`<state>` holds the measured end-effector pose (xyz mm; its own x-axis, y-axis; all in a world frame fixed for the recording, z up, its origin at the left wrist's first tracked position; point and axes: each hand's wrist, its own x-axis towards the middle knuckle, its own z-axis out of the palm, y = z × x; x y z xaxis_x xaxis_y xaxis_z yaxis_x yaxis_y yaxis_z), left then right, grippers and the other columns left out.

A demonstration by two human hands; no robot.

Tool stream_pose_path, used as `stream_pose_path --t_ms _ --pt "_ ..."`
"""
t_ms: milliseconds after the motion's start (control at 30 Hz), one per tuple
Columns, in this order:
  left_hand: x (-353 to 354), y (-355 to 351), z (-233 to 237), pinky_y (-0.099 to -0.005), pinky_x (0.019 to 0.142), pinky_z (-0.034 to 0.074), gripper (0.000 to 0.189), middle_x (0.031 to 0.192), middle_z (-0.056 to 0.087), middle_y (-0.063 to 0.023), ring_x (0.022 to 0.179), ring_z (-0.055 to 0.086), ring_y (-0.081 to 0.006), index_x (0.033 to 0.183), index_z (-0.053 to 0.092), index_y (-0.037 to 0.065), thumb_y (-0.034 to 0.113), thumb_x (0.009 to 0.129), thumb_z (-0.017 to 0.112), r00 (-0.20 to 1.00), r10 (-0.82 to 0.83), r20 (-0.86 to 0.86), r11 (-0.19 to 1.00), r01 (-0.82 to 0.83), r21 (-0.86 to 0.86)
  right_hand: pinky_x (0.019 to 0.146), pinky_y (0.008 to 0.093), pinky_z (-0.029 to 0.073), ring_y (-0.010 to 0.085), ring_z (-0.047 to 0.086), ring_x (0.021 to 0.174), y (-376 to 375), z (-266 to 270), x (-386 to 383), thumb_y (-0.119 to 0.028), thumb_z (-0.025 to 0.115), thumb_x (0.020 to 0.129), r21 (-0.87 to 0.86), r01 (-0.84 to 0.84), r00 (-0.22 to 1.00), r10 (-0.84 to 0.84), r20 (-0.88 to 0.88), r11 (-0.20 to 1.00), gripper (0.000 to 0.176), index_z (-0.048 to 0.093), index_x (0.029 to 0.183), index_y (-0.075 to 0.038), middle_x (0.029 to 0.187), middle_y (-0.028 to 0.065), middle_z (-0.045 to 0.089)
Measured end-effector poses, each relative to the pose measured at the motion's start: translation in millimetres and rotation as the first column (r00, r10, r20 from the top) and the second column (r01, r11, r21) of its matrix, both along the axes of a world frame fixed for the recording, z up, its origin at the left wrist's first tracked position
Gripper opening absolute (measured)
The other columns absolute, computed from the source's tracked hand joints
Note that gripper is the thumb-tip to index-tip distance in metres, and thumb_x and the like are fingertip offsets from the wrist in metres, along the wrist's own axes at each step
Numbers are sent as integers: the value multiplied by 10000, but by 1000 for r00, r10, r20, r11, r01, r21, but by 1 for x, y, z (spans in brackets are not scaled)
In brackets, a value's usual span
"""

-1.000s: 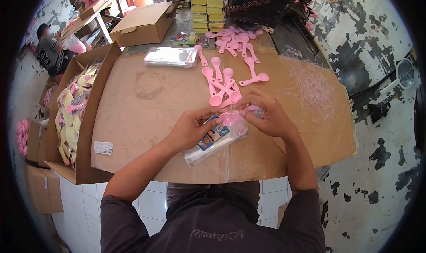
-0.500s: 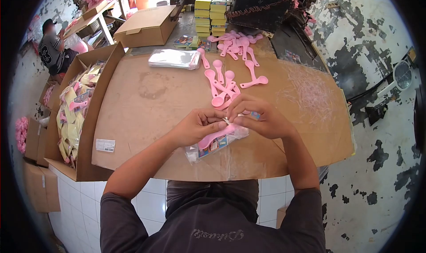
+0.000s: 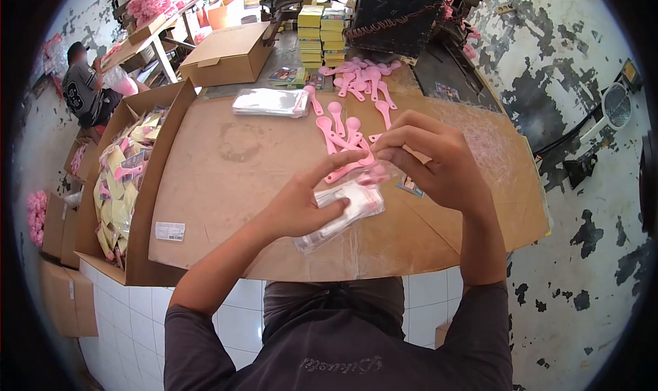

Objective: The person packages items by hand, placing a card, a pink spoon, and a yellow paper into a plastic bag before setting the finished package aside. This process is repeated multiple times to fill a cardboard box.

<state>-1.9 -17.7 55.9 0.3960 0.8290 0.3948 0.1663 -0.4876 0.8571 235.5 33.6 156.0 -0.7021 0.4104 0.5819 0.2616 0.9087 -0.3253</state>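
My left hand [image 3: 298,204] holds a clear bag [image 3: 343,214] from below, thumb across it and index finger stretched out. The bag is lifted above the cardboard-covered table [image 3: 226,185] and shows a pale side. A pink spoon [image 3: 373,177] shows at its upper end. My right hand [image 3: 435,161] is raised over that end, fingertips pinched together on the bag's top edge. Just beyond my fingers, several loose pink spoons [image 3: 340,132] lie on the table.
A stack of clear bags [image 3: 271,102] lies at the back, with more pink spoons [image 3: 360,74] behind. A small printed card [image 3: 411,184] lies under my right hand. An open carton [image 3: 123,185] of packed bags stands left, a closed box [image 3: 229,52] and yellow box stacks [image 3: 321,24] behind. A person [image 3: 83,86] sits far left.
Both hands have lifted the bag off the table and turned it over, so its printed side no longer shows. My right hand has risen and my left index finger has straightened.
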Motion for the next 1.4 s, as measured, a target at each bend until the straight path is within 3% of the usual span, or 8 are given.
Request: stream_pose_path --t_ms 233,400,733,933,1067,1200,1300,1400 --pt "21 7 9 -343 1046 516 413 1288 710 -101 1199 662 -183 1386 589 23 128 998 685 980 40 197 995 -22 -92 635 310 517 182 659 743 0 -10 0 -3 703 923 -214 60 986 -91 -140 975 105 712 1027 -6 919 88 668" --pt "24 6 7 -290 891 582 378 1053 787 -107 991 735 -139 1351 604 -6 147 1013 680 953 89 289 982 -35 -186 769 361 496 220 657 908 -4 -18 -2 -48 754 848 213 248 963 -217 -158 945 196 708 1039 -58 1002 62 659" --pt "28 -6 14 -327 757 609 504 938 787 -155 807 784 -234 1384 558 -52 94 935 732 940 246 -238 966 -218 140 934 379 417 224 603 1089 -6 -46 -19 -174 758 756 616 233 936 -346 70 753 237 668 949 -71 1058 45 633" --pt "14 1 11 -306 791 599 412 989 792 -138 867 774 -191 1349 611 -37 108 975 706 963 158 -218 985 -171 -38 800 358 446 200 627 906 29 -43 14 -127 680 858 337 433 901 -409 -143 836 103 611 898 -61 957 65 635" --pt "-1 14 -9 -283 853 580 341 1049 783 -127 969 729 -129 1313 655 -21 125 1006 688 986 127 107 944 -87 -318 719 309 475 158 640 780 34 -27 101 -81 607 954 -778 -11 981 -142 -129 629 43 618 947 -41 875 57 642" --pt "-4 20 -20 -276 872 576 279 1080 769 -130 969 715 -122 1233 684 -58 117 1016 675 942 181 283 927 -67 -369 816 326 530 198 689 908 97 -65 187 18 542 958 -750 245 882 -463 -91 615 186 659 1102 -1 1008 113 696" --pt "-7 21 -23 -277 869 576 242 1074 766 -125 958 711 -121 1166 706 -73 115 1018 671 948 200 248 919 -94 -383 964 392 483 302 624 1138 113 -132 239 80 562 859 677 697 222 -969 109 236 362 659 1189 -33 1182 143 658" --pt "-8 23 -28 -280 861 577 220 1059 765 -117 947 709 -121 1118 720 -73 117 1020 669 952 213 219 909 -111 -402 1096 455 401 346 540 1273 91 -97 201 93 576 827 268 830 478 -871 109 489 460 674 1243 -76 1328 153 608"
